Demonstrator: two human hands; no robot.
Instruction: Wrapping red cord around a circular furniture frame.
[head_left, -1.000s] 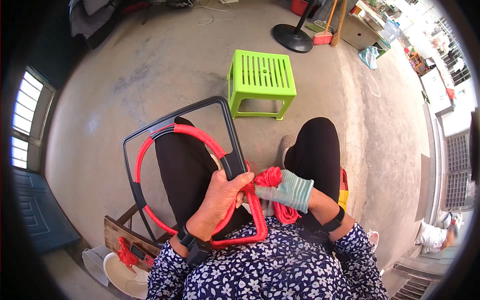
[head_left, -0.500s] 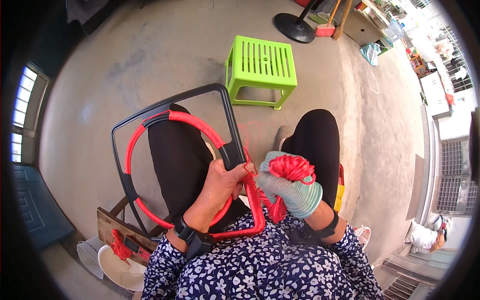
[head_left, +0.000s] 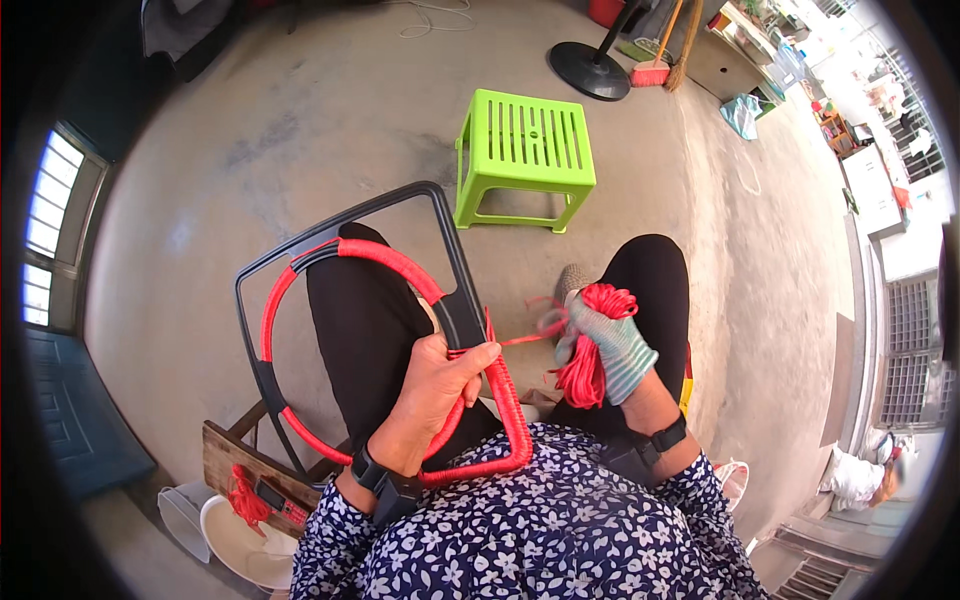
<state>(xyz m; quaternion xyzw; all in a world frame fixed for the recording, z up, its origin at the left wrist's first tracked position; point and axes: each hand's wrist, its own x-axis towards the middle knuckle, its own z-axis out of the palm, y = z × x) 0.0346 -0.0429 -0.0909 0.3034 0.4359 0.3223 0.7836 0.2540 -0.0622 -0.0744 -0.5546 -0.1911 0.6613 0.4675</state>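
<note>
A black frame point(head_left: 262, 358) with rounded corners and a ring inside it rests tilted over my left thigh. Red cord is wound tightly round much of the ring and round the frame's near right corner point(head_left: 512, 432). My left hand point(head_left: 440, 378), bare, grips the frame's right side, thumb pressed at the end of the winding. In a striped knit glove, my right hand point(head_left: 610, 345) is closed round a bundle of red cord point(head_left: 582, 378), which bulges out above and below the fist. A strand point(head_left: 525, 340) runs taut from the left thumb to the right hand.
Beyond my knees stands a lime-green plastic stool point(head_left: 528, 150). At lower left, a wooden bench point(head_left: 232, 460) carries more red cord point(head_left: 246, 502) and a small phone point(head_left: 272, 497), with a pale bucket point(head_left: 235, 540) beside it. A black round stand base point(head_left: 588, 72) and brooms point(head_left: 652, 72) are at the back.
My right hand has moved away to the right with the cord bundle, drawing the strand out straight. The left hand keeps its hold on the frame. The whole view has shifted slightly.
</note>
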